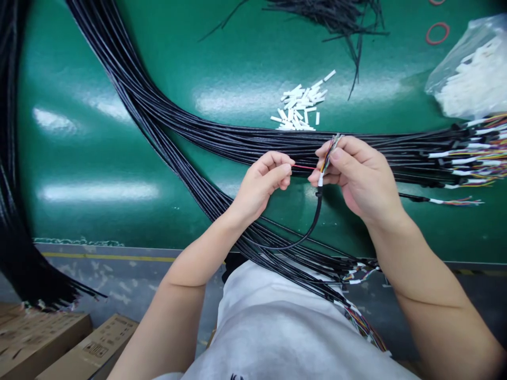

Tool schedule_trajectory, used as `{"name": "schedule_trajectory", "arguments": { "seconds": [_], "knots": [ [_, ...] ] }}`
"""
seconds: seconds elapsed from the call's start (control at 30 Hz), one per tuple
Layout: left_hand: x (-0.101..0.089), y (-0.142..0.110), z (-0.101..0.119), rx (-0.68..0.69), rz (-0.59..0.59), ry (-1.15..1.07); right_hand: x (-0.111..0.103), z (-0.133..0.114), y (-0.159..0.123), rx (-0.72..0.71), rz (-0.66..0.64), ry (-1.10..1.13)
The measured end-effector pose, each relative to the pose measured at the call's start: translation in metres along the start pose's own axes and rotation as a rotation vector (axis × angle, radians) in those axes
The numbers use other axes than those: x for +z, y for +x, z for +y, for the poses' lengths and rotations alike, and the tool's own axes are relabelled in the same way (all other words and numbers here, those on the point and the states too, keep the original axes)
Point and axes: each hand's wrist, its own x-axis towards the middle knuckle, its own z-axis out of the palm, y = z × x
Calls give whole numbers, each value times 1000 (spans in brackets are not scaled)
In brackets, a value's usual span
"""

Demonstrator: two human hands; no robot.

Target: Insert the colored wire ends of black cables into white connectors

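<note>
Between thumb and forefinger, my left hand (266, 182) pinches the end of a thin red wire (304, 167), drawn out sideways. My right hand (358, 171) is closed on the fanned bundle of coloured wires (328, 157) at the end of a black cable (318, 211). A white sleeve (320, 179) sits where those wires leave the black jacket. From there the cable curves down and left into a bundle of black cables (198, 195). Another thick cable bundle (237, 141) runs behind both hands, its coloured wire ends (487, 158) lying at the right.
Small white tubes (299, 105) lie in a pile on the green table (166, 63). A clear bag of white pieces (471, 79), a red ring (438, 33) and black strips (336, 16) are farther back. Black cables (24, 237) hang at the left edge above cardboard boxes (91, 345).
</note>
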Motion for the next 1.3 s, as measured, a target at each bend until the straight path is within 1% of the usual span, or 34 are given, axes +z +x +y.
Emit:
{"name": "schedule_trajectory", "arguments": {
  "seconds": [0.23, 0.43, 0.63, 0.8, 1.1, 1.3],
  "knots": [
    [1, 0, -2, 0, -3, -5, -1, 0, 0, -9, -9, 19],
    [-1, 1, -1, 5, 1, -4, -1, 0, -1, -6, 6, -18],
    [-2, 0, -2, 18, 0, -16, -1, 0, -1, -11, 5, 15],
    [-2, 0, -2, 15, 10, 16, -1, 1, 0, 4, 16, 12],
    [-2, 0, -2, 15, 6, 13, -3, 2, 0, 29, -14, 40],
    [-2, 0, -2, 20, 13, 0, -3, 4, 0, -15, 24, -28]
  ]
}}
